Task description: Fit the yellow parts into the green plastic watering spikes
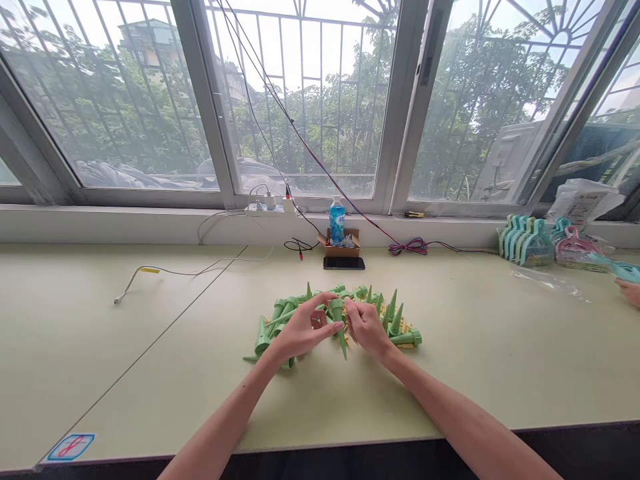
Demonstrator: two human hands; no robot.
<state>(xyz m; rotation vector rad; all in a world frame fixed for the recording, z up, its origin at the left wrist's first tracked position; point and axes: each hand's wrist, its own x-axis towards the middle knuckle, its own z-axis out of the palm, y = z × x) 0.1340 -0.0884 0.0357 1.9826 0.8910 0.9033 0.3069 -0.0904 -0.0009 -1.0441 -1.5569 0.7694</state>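
In my left hand, held between thumb and fingers, is a green plastic spike with a ribbed cap, its pointed tip angled down toward me. Close to the cap's right side, my right hand is closed in a pinch; whatever it grips is hidden behind the fingers. Around and beyond both hands spreads a pile of similar green spikes, some standing on their caps and others lying down. Small yellow pieces are scattered among them, mostly on the right.
A phone lies in front of a small cardboard box holding a blue bottle. Cables run along the windowsill side. At right stand teal plastic items, near another person's hand. A white cable crosses the left.
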